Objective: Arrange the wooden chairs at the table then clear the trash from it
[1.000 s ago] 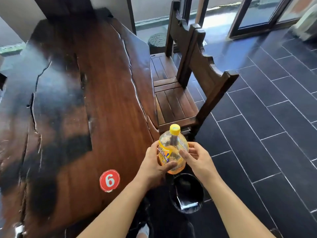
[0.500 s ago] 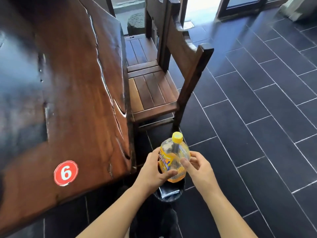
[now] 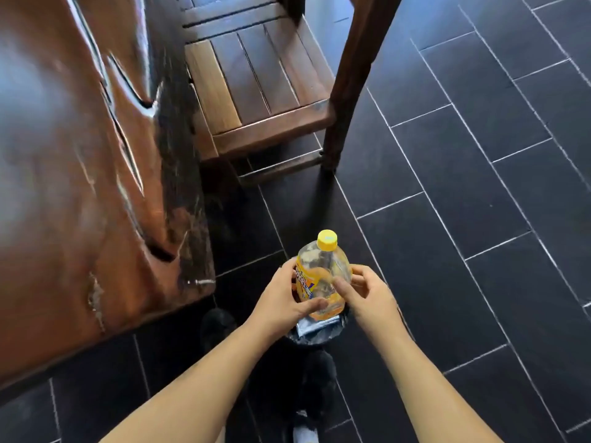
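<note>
There is one plastic bottle (image 3: 321,263), with one yellow cap (image 3: 327,240) and one orange label (image 3: 303,282). Two hands grip it, one left hand (image 3: 281,298) and one right hand (image 3: 367,295), so two bare forearms reach in from below. Just beneath the bottle stands one black bin (image 3: 311,338). One wooden surface (image 3: 80,155) fills the left side. Beside it stands one wooden chair (image 3: 256,91), counted by its single slatted seat. More slats at the top edge could belong to a second chair, but that cannot be told. Two dark shoes (image 3: 319,375), both blurred, show on the tiled floor (image 3: 479,219).
</note>
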The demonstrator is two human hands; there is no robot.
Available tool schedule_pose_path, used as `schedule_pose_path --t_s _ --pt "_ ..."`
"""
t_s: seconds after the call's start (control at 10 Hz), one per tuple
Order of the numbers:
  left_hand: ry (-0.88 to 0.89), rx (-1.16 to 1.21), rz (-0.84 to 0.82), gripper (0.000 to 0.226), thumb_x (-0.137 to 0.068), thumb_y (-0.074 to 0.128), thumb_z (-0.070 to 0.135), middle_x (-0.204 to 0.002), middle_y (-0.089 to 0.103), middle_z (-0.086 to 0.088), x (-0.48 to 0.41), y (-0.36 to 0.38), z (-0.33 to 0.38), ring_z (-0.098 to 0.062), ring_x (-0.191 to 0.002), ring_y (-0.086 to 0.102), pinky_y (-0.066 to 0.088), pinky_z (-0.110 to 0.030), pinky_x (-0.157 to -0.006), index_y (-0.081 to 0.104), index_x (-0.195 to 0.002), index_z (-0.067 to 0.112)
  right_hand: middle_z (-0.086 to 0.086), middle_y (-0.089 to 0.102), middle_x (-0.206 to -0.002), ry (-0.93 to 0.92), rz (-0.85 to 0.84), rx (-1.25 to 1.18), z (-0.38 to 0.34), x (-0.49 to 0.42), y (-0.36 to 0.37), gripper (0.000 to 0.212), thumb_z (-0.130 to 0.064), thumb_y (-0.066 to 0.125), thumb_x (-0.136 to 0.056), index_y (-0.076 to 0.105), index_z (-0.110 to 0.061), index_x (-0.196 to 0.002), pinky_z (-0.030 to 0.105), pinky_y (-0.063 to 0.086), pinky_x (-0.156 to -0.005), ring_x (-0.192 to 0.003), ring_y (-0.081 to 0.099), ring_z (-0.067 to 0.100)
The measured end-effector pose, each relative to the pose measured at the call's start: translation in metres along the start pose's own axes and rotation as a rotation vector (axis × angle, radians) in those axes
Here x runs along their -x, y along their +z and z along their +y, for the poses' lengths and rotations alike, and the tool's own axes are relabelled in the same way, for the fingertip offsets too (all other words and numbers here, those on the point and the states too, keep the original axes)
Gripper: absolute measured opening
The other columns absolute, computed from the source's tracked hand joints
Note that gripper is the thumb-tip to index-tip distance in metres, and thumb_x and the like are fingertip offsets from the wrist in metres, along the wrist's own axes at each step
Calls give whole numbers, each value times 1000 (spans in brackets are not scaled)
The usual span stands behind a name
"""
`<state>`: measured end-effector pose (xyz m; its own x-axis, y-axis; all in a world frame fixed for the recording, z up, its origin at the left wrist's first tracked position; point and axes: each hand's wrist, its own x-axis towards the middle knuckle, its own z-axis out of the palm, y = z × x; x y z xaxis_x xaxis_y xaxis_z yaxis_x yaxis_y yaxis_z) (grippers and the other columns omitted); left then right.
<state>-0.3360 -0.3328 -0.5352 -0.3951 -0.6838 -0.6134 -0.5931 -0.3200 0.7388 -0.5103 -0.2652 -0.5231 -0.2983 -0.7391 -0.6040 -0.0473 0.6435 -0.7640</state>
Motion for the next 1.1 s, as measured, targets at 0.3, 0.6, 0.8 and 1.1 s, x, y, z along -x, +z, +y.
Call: schedule_pose_path --t_s 0.3,0.6,0.8,1.1 --pt "-111 -22 -105 85 -73 84 44 -124 58 19 -56 47 -101 2 -107 60 47 -24 -90 30 -139 45 -14 71 -105 104 8 83 103 -50 28 26 -45 75 -84 64 -38 -107 31 54 -89 -104 64 4" --pt "-169 -11 -149 74 -78 83 33 -114 63 23 -85 73 -156 5 -105 60 46 -19 -88 33 -130 51 -10 70 -100 174 -8 128 153 -79 44 19 -29 74 -87 64 -35 -101 32 54 -84 -99 65 9" --pt "-185 3 -129 94 -77 82 37 -139 48 16 -85 69 -153 -5 -116 57 47 -27 -98 24 -151 36 -6 59 -120 212 25 156 150 -81 46 45 -30 74 -87 57 -25 -128 32 50 -90 -109 60 14" --pt "-172 -68 -98 95 -79 80 41 -140 46 10 -48 37 -88 -7 -112 56 44 -24 -89 21 -154 35 -1 59 -119 171 10 201 87 -48 32 47 -31 75 -85 57 -24 -128 27 47 -87 -104 62 14"
